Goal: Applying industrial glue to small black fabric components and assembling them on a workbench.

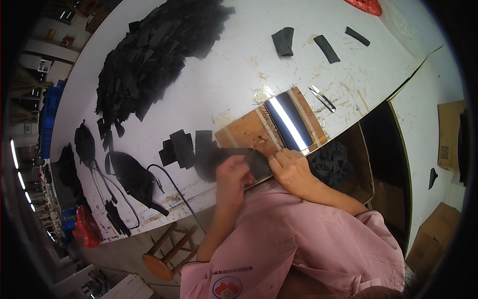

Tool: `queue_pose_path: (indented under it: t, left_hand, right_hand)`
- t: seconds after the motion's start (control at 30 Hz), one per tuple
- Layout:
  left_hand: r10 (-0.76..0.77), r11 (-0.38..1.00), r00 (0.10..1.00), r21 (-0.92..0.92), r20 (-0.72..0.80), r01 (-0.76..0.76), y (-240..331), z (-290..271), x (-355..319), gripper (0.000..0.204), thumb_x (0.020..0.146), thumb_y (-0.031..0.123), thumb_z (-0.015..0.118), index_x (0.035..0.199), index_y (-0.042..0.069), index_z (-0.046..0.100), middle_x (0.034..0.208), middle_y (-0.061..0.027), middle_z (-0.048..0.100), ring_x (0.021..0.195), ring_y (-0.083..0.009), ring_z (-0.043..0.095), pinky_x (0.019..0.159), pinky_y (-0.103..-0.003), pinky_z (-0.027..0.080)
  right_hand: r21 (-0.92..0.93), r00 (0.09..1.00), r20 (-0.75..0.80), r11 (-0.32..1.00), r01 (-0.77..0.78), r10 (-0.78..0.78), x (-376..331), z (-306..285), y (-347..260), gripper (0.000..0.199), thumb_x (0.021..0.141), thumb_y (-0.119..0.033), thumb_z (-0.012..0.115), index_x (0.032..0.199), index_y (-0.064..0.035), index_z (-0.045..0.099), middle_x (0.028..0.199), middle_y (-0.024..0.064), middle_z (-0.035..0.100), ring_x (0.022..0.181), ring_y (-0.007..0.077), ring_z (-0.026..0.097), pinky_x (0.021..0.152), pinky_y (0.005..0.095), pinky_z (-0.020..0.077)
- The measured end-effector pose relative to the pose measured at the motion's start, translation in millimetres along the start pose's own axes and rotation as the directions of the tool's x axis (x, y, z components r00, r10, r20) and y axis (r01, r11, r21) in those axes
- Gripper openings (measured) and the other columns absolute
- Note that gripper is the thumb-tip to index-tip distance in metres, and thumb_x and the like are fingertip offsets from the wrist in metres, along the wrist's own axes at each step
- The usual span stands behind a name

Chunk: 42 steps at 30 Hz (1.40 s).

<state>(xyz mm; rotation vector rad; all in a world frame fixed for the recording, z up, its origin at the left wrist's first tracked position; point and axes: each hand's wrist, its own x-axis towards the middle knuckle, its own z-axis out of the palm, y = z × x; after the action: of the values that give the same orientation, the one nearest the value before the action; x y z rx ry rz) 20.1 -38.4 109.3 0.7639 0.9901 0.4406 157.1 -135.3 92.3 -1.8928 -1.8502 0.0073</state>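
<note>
A dark piece of fabric [257,163] stretches between my two hands at the table's front edge. My left hand [232,172] has its fingers curled at the left side of the piece. At the right end, my right hand [290,169] pinches it with closed fingers. Just beyond the hands lies a brown wooden board [244,130], with a shiny dark blue strip [289,121] across it. Left of my left hand are several overlapping black fabric pieces [181,149]. Thread snips [322,98] rest past the board's right end.
A large heap of black fabric pieces [149,60] covers the far left. Three black pieces, one a small roll [357,36], lie far right. Black pouches with cords [132,179] are at the left. A box of dark scraps [331,162] stands below the edge, and a wooden stool [159,266] lower left.
</note>
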Motion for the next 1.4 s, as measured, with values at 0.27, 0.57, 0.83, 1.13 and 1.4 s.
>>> queue_pose_path:
  t: [0.27, 0.57, 0.83, 1.13, 1.4]
  left_hand:
    - [0.453, 0.784, 0.891, 0.471, 0.009, -0.404, 11.5, 14.4, -21.3, 0.008, 0.075, 0.001, 0.058, 0.082, -0.001, 0.055, 0.067, -0.0036, 0.056, 0.056, -0.0056, 0.051, 0.049, -0.020, 0.040]
    - [0.666, 0.424, 0.708, 0.663, 0.233, -0.617, 10.0, 32.0, -25.6, 0.006, 0.076, -0.001, 0.059, 0.081, 0.001, 0.057, 0.062, -0.0049, 0.055, 0.051, -0.0052, 0.049, 0.046, -0.020, 0.040]
    - [0.638, 0.642, 0.770, 0.563, -0.016, -0.520, -8.3, 27.2, -13.5, 0.011, 0.072, -0.002, 0.060, 0.082, 0.002, 0.056, 0.067, -0.0025, 0.057, 0.052, -0.0058, 0.049, 0.046, -0.020, 0.038]
    - [0.101, 0.987, 0.978, -0.139, 0.182, -0.076, 9.0, 15.7, -11.1, 0.016, 0.071, -0.002, 0.058, 0.084, 0.003, 0.052, 0.065, 0.0025, 0.051, 0.050, -0.0012, 0.039, 0.041, -0.017, 0.026]
    - [0.563, 0.758, 0.822, 0.449, -0.086, -0.472, -8.4, 24.7, -0.9, 0.018, 0.070, -0.005, 0.057, 0.088, 0.000, 0.055, 0.078, -0.0041, 0.059, 0.057, -0.0038, 0.048, 0.046, -0.017, 0.035]
  right_hand:
    - [0.498, 0.970, -0.008, 0.842, -0.207, 0.244, 15.5, -44.8, -12.2, 0.044, 0.063, -0.028, 0.073, 0.091, 0.0020, 0.055, 0.076, 0.0102, 0.053, 0.069, 0.0235, 0.055, 0.058, 0.0314, 0.0447]
    - [0.725, 0.953, -0.085, 0.674, -0.143, 0.292, 19.8, -28.5, -13.1, 0.011, 0.073, -0.001, 0.061, 0.083, 0.0030, 0.058, 0.073, 0.0118, 0.056, 0.061, 0.0242, 0.057, 0.051, 0.0289, 0.0451]
    - [0.480, 0.933, -0.162, 0.852, -0.210, 0.322, 18.4, -1.9, -16.5, 0.010, 0.067, 0.001, 0.058, 0.077, 0.0002, 0.056, 0.072, 0.0130, 0.053, 0.058, 0.0302, 0.055, 0.051, 0.0348, 0.0461]
    - [0.919, 0.775, 0.344, -0.022, -0.393, 0.530, 13.0, 3.4, -7.3, 0.004, 0.074, 0.001, 0.060, 0.077, -0.0003, 0.059, 0.069, 0.0027, 0.057, 0.055, 0.0080, 0.049, 0.049, 0.0205, 0.0387]
    - [0.602, 0.758, 0.638, -0.703, -0.379, 0.138, 13.2, 4.0, -3.9, 0.010, 0.081, -0.013, 0.060, 0.079, -0.0049, 0.054, 0.064, 0.0006, 0.050, 0.057, 0.0074, 0.047, 0.049, 0.0173, 0.0344]
